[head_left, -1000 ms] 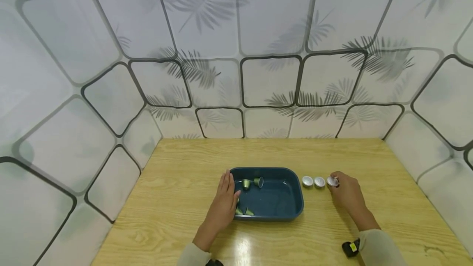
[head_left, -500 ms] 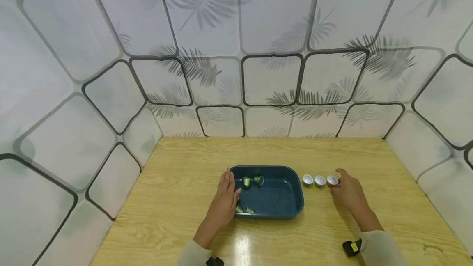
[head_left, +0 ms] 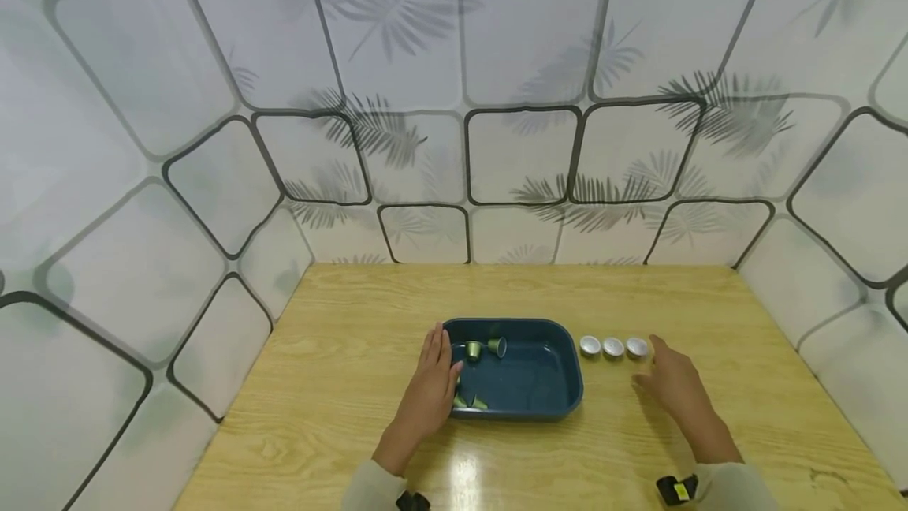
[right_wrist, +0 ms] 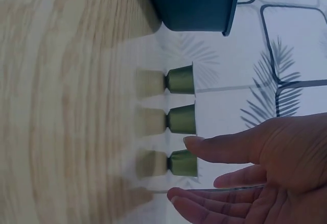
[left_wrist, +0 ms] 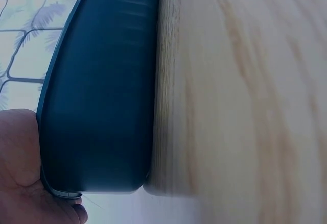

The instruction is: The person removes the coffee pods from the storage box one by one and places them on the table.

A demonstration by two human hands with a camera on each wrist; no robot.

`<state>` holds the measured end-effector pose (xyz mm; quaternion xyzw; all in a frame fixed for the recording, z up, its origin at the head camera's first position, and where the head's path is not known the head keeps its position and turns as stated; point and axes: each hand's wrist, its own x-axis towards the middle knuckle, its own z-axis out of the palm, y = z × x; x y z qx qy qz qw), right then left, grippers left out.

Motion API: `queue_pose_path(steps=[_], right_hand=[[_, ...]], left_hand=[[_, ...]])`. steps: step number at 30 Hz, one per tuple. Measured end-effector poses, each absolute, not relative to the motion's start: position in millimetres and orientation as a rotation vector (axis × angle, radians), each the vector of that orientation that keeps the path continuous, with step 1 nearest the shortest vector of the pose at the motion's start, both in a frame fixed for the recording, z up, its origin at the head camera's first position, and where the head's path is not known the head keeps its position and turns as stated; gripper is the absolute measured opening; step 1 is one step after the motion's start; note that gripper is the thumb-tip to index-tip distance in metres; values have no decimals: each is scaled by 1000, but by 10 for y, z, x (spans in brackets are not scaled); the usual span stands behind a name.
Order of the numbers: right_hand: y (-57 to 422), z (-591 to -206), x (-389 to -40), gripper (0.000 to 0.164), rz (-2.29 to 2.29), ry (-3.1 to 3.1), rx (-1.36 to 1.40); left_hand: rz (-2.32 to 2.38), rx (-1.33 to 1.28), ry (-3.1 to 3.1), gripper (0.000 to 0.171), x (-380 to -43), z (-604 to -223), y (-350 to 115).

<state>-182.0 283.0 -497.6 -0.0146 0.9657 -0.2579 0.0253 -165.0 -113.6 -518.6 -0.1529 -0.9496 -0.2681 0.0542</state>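
Observation:
Three green coffee capsules stand in a row right of the bin: a near one (head_left: 589, 346), a middle one (head_left: 613, 348) and an end one (head_left: 637, 348), their pale round tops facing up. In the right wrist view their green sides show, the end capsule (right_wrist: 183, 163) partly behind the thumb. My right hand (head_left: 674, 385) is beside this end capsule, thumb and fingers spread apart and holding nothing. Straight fingers of my left hand (head_left: 428, 385) rest along the left rim of a dark blue plastic bin (head_left: 525, 385); the left wrist view shows that hand against the bin's wall (left_wrist: 102, 106).
Inside the bin, several green capsules lie at its left side, among them an upright one (head_left: 473, 351) and a tipped one (head_left: 498, 348). The wooden table (head_left: 340, 337) is bordered by patterned walls (head_left: 518, 156) at the back and sides.
My right hand has let go of the end capsule, its fingers parting and drawing back slightly to the right. The capsule stays in the row. The left hand has stayed on the bin.

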Motion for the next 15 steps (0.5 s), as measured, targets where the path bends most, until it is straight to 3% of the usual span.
queue_pose_path(steps=[15], right_hand=[[2429, -4558, -1525, 46, -832, 3153, -223]], left_hand=[[-835, -464, -2880, 62, -1662, -5199, -1146]])
